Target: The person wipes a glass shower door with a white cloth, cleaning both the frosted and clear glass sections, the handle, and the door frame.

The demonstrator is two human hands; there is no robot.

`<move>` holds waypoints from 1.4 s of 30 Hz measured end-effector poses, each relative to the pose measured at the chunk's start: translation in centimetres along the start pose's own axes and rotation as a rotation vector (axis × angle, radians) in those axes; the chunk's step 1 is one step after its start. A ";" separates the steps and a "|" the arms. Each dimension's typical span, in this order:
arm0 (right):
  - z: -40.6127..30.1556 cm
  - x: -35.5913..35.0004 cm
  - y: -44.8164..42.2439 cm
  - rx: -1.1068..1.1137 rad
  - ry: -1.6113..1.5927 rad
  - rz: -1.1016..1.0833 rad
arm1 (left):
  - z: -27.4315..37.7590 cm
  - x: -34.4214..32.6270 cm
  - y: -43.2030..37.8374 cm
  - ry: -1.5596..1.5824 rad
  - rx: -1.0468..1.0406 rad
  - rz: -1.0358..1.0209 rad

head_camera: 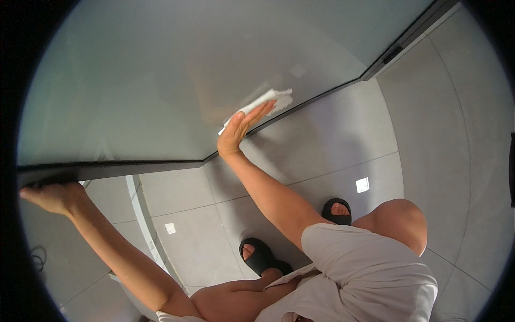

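A frosted glass door panel (141, 88) in a dark frame (161, 166) fills the upper part of the head view. Low on the glass, my right hand (245, 122) presses a folded white cloth (261, 100) flat against the surface. Part of the cloth sticks out beyond my fingertips. At the far left, my left hand (54, 197) grips the edge of the dark frame, its fingers partly hidden behind it.
Grey floor tiles (322, 116) lie below the door, with a pale raised strip (145, 217) at left. My feet stand in black slides (257, 255). A tiled wall (430, 133) rises at right, near a dark fitting (392, 54) on the frame.
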State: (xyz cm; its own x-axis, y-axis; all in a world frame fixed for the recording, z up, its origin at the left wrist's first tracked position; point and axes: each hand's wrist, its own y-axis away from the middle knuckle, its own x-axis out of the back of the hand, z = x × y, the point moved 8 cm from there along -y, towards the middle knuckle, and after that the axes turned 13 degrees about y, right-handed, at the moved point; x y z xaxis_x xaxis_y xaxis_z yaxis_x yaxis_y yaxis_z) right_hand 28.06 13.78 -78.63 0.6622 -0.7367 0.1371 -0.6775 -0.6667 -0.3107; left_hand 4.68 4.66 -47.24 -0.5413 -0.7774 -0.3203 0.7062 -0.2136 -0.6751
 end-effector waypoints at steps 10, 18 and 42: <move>7.0 -7.7 14.5 -1.542 -0.580 0.000 | -0.2 -1.9 0.3 0.062 -0.045 -0.091; 5.2 -9.4 11.5 -1.688 -1.347 -0.403 | 0.2 0.6 -0.4 -0.096 -0.007 -0.093; 3.9 9.4 -26.0 0.123 0.015 0.192 | -1.3 2.2 -1.1 0.053 0.086 0.058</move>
State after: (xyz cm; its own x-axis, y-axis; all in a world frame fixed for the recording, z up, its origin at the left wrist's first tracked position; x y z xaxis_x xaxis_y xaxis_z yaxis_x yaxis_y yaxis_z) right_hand 53.17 24.60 -72.92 0.5196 -0.8508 0.0780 -0.7457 -0.4962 -0.4446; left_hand 2.08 3.95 -48.09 -0.5199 -0.7584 -0.3931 0.7723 -0.2207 -0.5957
